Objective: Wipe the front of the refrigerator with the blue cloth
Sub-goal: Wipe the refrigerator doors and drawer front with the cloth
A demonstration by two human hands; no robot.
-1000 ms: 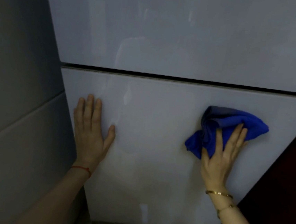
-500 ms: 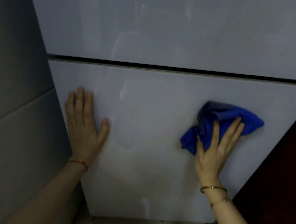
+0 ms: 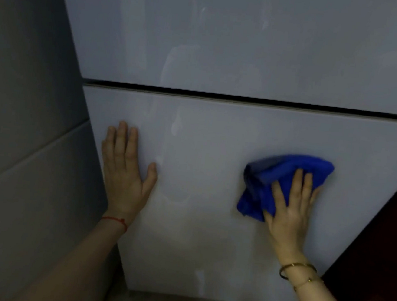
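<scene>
Though the glossy pale refrigerator (image 3: 218,140) filled most of the view, no brand mark, label or writing could be read anywhere on its front, only faint smears and soft reflections. A dark horizontal gap (image 3: 246,99) divided the upper door from the lower door, and both hands lay on the lower one. The left hand (image 3: 126,175) was pressed flat against the panel near its left edge, fingers straight, close together and pointing up, thumb spread out to the side; its grip was released and held nothing. A thin red string bracelet (image 3: 115,221) circled that wrist. The right hand (image 3: 291,207) lay palm-down on the blue cloth (image 3: 279,180), fingers extended and slightly fanned, pressing the bunched fabric against the door rather than clenching it. The cloth sat crumpled on the right part of the lower door, touching the surface, most of it showing above and to the left of the fingers. Two slim gold bangles (image 3: 298,272) ringed the right wrist. Grey wall tiles (image 3: 24,133) stood to the left of the refrigerator, and a dark reddish surface (image 3: 382,241) bordered it on the right.
</scene>
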